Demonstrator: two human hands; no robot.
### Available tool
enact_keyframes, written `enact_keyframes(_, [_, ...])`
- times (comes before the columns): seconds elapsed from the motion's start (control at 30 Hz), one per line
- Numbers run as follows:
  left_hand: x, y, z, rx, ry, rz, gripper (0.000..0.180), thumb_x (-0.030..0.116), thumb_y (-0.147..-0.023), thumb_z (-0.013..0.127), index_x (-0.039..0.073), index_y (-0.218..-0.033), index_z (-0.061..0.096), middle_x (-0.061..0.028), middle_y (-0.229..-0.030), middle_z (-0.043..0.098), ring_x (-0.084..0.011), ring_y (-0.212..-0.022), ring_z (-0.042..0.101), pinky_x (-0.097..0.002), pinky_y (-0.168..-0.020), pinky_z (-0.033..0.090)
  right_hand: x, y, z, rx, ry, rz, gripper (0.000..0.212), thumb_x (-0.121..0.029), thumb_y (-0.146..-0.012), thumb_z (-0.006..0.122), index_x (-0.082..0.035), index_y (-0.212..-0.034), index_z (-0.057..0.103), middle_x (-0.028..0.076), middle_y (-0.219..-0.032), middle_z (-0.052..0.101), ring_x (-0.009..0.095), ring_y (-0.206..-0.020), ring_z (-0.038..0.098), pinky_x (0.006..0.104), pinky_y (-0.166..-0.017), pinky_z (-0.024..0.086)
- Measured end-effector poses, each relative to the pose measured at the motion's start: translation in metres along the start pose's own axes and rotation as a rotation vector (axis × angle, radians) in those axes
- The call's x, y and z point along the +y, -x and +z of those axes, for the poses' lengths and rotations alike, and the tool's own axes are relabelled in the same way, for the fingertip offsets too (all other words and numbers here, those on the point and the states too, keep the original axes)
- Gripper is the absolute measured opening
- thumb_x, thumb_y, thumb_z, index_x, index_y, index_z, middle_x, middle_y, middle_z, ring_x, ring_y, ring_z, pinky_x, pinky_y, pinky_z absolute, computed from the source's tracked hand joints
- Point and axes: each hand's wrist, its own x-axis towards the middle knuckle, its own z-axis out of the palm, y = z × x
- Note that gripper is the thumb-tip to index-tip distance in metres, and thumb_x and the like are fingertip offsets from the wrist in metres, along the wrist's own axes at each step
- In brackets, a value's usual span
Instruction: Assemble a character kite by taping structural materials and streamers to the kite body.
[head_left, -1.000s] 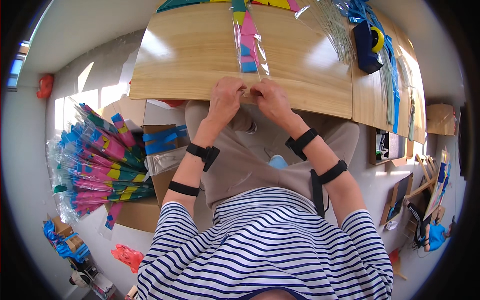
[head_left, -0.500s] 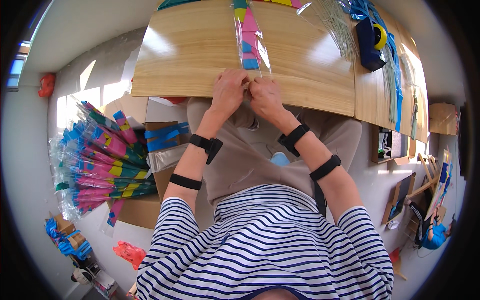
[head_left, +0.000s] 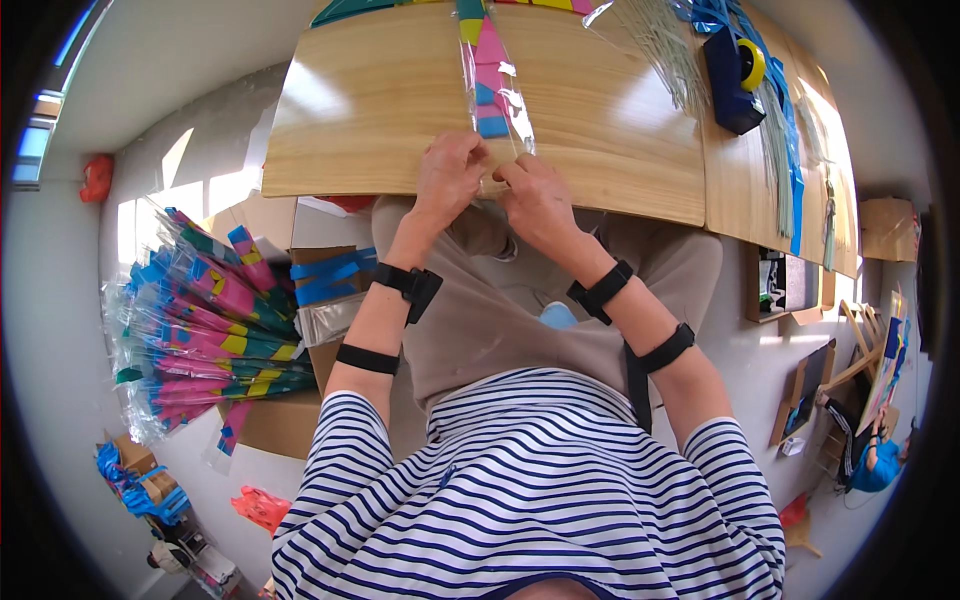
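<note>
A long clear plastic sleeve (head_left: 519, 118) lies on the wooden table with its near end at the front edge. Inside is a narrow folded bundle of pink, blue, yellow and green fabric (head_left: 488, 72). My left hand (head_left: 450, 180) is closed, its thumb and fingers pinching the left side of the sleeve's near end. Close by, my right hand (head_left: 538, 195) has its fingers curled in a pinch at the right side of the same end. The fingertips partly hide the plastic between them.
A blue tape dispenser with yellow tape (head_left: 738, 80) stands at the right, beside thin pale rods (head_left: 660, 50) and blue strips (head_left: 795, 180). To my left, a cardboard box (head_left: 270, 425) holds many sleeved colourful bundles (head_left: 215, 330). Another person (head_left: 880, 460) sits far right.
My hands have moved slightly apart at the sleeve's near end, the left one up and leftward. The sleeve has shifted a little left and away from me.
</note>
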Motion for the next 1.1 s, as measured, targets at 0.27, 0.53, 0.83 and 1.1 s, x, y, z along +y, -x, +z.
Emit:
enact_keyframes(0.27, [-0.001, 0.002, 0.010, 0.024, -0.101, 0.044, 0.019, 0.002, -0.072, 0.066, 0.011, -0.088, 0.061, -0.0047, -0.090, 0.064, -0.0307, -0.098, 0.060, -0.0455, -0.086, 0.044, 0.015, -0.006, 0.030, -0.087, 0.057, -0.079, 0.011, -0.003, -0.074, 0.063, -0.008, -0.083, 0.067, 0.011, -0.088, 0.061, 0.033, -0.092, 0.059, 0.0448, -0.080, 0.044])
enact_keyframes(0.53, [0.005, 0.001, 0.011, -0.002, -0.113, 0.014, 0.021, 0.003, -0.074, 0.070, 0.012, -0.091, 0.061, -0.0041, -0.093, 0.064, -0.0294, -0.101, 0.060, -0.0454, -0.089, 0.044, 0.026, 0.016, 0.013, -0.161, 0.001, -0.158, 0.006, -0.003, -0.074, 0.063, -0.007, -0.078, 0.064, 0.013, -0.087, 0.060, 0.034, -0.090, 0.058, 0.0449, -0.079, 0.043])
enact_keyframes(0.83, [-0.001, -0.003, 0.005, -0.039, -0.086, -0.005, 0.024, 0.002, -0.071, 0.072, 0.008, -0.094, 0.065, -0.0087, -0.097, 0.067, -0.0313, -0.101, 0.062, -0.0429, -0.087, 0.049, 0.006, 0.001, 0.010, 0.015, 0.014, -0.037, 0.014, -0.001, -0.076, 0.064, -0.008, -0.088, 0.068, 0.011, -0.093, 0.063, 0.033, -0.094, 0.060, 0.0451, -0.081, 0.045])
enact_keyframes(1.1, [-0.004, -0.001, 0.010, 0.004, -0.072, -0.007, 0.022, 0.003, -0.072, 0.068, 0.013, -0.091, 0.063, -0.0037, -0.094, 0.067, -0.0291, -0.100, 0.062, -0.0443, -0.086, 0.045, 0.007, -0.012, 0.026, -0.080, 0.146, -0.187, 0.014, -0.004, -0.074, 0.063, -0.003, -0.087, 0.067, 0.014, -0.093, 0.062, 0.034, -0.093, 0.059, 0.0446, -0.081, 0.046])
